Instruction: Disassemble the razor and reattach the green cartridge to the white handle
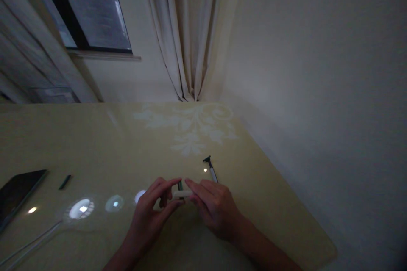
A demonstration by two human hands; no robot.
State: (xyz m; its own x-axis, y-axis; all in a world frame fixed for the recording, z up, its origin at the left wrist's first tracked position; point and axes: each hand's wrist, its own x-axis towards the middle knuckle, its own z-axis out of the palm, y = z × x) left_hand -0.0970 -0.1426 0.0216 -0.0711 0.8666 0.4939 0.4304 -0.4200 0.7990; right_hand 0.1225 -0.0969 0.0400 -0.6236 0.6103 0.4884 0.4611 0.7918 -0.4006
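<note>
Low in the middle of the head view, my left hand [155,207] pinches a small dark green bar [180,187], like a razor head, by its two ends between thumb and index finger. My right hand [216,205] is closed around a pale, slim piece [182,194], whose tip lies against the green bar. Its kind is mostly hidden by my fingers. Just beyond my right hand lies a razor [211,169] with a dark head and a grey handle, its lower end behind my knuckles.
A small dark bar [65,182] lies on the glossy yellowish table [95,144] to the left. Farther left is a flat dark device [19,192], with a pale cable [34,239] nearer me. The wall [318,114] runs along the table's right edge; curtains hang behind.
</note>
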